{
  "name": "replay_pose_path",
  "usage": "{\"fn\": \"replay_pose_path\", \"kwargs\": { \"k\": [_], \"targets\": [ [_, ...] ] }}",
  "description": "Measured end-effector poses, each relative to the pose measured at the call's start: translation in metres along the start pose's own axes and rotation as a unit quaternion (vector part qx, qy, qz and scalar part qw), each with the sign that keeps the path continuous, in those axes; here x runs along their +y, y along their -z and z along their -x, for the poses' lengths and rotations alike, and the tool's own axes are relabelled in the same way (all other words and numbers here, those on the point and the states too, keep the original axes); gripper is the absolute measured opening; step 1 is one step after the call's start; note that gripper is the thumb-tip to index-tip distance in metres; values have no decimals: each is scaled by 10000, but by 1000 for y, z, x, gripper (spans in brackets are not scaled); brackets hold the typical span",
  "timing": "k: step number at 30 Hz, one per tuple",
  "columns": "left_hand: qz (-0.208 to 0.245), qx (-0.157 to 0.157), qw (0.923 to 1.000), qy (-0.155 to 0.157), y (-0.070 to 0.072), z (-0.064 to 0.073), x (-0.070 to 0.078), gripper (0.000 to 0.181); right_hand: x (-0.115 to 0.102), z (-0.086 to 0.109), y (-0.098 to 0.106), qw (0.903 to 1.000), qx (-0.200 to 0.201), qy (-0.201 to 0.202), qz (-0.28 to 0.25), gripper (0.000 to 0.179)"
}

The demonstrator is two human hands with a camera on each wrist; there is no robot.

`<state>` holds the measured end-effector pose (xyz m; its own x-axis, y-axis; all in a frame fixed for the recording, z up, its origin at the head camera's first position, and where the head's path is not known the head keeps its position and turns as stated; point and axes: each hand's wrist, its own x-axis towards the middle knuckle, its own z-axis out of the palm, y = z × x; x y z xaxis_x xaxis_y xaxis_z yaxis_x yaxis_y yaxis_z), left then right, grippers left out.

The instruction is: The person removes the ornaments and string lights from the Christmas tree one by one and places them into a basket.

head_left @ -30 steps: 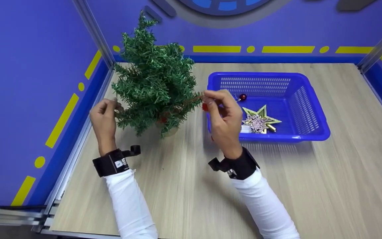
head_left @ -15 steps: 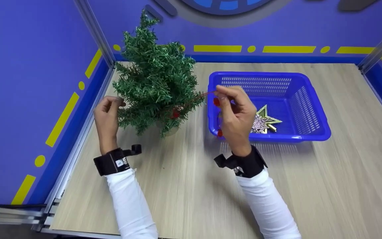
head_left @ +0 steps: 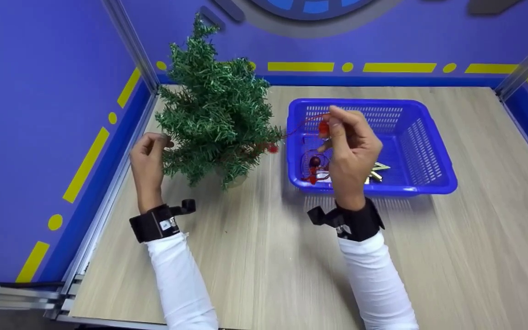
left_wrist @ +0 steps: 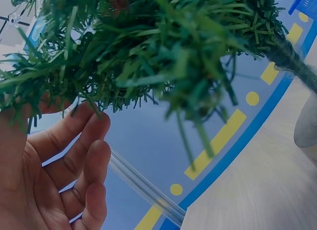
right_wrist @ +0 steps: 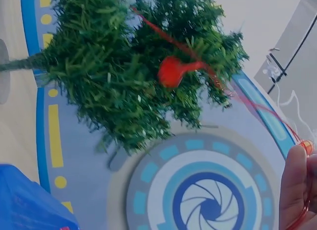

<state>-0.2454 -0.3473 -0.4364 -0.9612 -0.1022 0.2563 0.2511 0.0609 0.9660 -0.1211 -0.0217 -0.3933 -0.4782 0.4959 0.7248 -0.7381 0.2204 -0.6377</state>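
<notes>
An artificial Christmas tree stands on the left side of the table. At its left side my left hand pinches the tip of a low branch; in the left wrist view foliage partly hides the thumb. My right hand is raised over the blue basket, pinching a thin red string garland with red balls. From the fingers the garland runs left to the tree's right side, where a red ball hangs at a lower branch. Another length of it dangles into the basket.
Inside the basket lie a dark red bauble and a gold star, partly hidden behind my right hand. A blue panel wall borders the table on the left, another at the back.
My right hand has moved right and slightly up, drawing the red garland out from the tree to over the basket. My left hand has barely shifted at the branch.
</notes>
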Motion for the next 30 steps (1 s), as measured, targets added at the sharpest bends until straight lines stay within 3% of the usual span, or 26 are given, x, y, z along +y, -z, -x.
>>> {"fn": "replay_pose_path", "kwargs": {
  "k": [14, 21, 28, 30],
  "targets": [
    [-31, -33, 10000, -1, 0, 1, 0, 27, -4, -13, 22, 9974, 647, -243, -191, 19],
    [-34, -55, 10000, 19, 0, -2, 1, 24, -4, -21, 33, 9906, 1123, -442, -640, 18],
    [-4, -45, 10000, 54, -1, -1, 1, 25, -3, -25, 39, 9860, 1339, -606, -785, 18],
    [-27, -25, 10000, 88, 1, -4, -7, 25, -3, -26, 41, 9853, 1384, -602, -797, 18]
  ]
}}
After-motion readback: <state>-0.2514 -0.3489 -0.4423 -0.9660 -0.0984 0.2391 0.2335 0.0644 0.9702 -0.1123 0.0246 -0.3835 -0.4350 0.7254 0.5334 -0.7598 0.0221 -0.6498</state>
